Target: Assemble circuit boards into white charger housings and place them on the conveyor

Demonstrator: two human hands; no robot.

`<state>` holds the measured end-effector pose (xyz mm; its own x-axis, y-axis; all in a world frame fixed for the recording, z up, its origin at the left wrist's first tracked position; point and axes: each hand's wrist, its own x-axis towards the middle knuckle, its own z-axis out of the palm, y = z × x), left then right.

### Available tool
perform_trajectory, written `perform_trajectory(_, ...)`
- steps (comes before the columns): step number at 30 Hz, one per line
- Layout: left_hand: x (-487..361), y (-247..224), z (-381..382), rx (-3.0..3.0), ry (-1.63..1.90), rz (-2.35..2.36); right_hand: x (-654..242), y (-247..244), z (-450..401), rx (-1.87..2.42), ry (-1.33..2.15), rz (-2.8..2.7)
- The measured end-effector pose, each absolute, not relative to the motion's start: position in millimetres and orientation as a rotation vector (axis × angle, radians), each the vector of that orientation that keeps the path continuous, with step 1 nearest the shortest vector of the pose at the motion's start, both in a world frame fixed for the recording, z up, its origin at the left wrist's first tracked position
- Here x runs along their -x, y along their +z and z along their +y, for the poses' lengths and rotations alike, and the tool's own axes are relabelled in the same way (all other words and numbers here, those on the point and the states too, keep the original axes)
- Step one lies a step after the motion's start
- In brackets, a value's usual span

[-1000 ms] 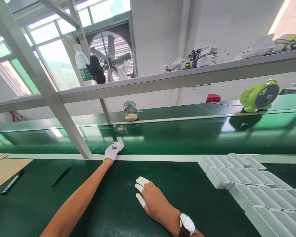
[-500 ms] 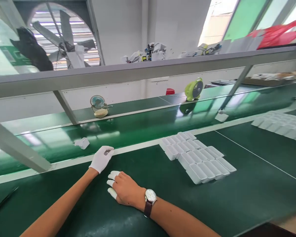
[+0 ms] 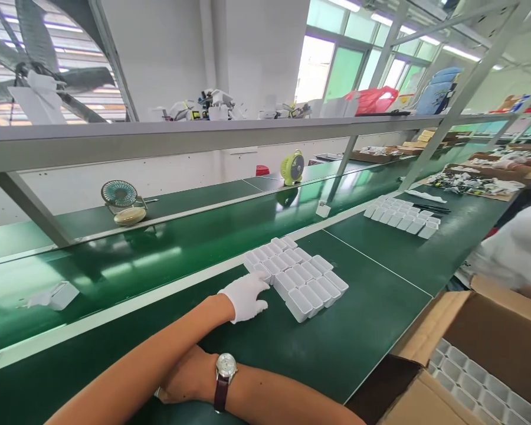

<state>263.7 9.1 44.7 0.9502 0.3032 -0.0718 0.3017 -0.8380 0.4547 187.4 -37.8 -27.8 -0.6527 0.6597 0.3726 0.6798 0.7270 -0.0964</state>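
Observation:
My left hand (image 3: pixel 245 298), in a white glove, reaches to the near left side of a block of small white plastic trays (image 3: pixel 310 290) on the green table. Its thumb stands apart from the fingers, and the fingertips are at the edge of one tray, seemingly touching it. Nothing shows in its grasp. My right hand (image 3: pixel 188 378), with a watch (image 3: pixel 226 366) on the wrist, lies low over the table behind my left forearm. The forearm crosses in front of it and hides most of its fingers.
A cardboard box (image 3: pixel 446 330) holding more white trays stands at the lower right, near a person in white (image 3: pixel 517 248). Another tray group (image 3: pixel 398 213) lies farther along. White parts (image 3: pixel 62 295) sit on the green conveyor belt (image 3: pixel 194 236). A shelf (image 3: pixel 203 139) runs above.
The view has turned right, bringing the cardboard box and the person into sight. My left hand has moved right to the trays, crossing over my right hand.

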Motion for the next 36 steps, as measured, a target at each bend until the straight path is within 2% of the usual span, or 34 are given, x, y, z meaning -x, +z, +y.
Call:
perform_trajectory(3,-265,40,10,-2.605,0.004,0.422,-187,-29,-37,1.036,-0.126,-2.518)
perform_trajectory(7,-232,36,17,-2.582,0.214,0.47,-186,-33,-37,1.059,-0.116,-2.552)
perform_trajectory(10,-187,34,28,-2.547,0.426,0.581,-186,-36,-38,1.122,-0.115,-2.544)
perform_trajectory(16,-74,16,54,-2.399,0.9,1.16,-189,-41,-38,1.08,-0.171,-2.435)
perform_trajectory(19,-30,5,56,-2.286,1.08,1.263,-190,-43,-37,1.081,-0.147,-2.371)
perform_trajectory(27,10,-23,59,-1.797,0.959,1.218,-196,-40,-38,1.304,-0.093,-2.104)
perform_trajectory(33,4,-25,58,-1.66,1.126,1.154,-198,-35,-43,1.227,-0.033,-2.143)
perform_trajectory(36,-3,-21,49,-1.693,1.075,1.272,-199,-35,-46,1.148,0.013,-2.18)
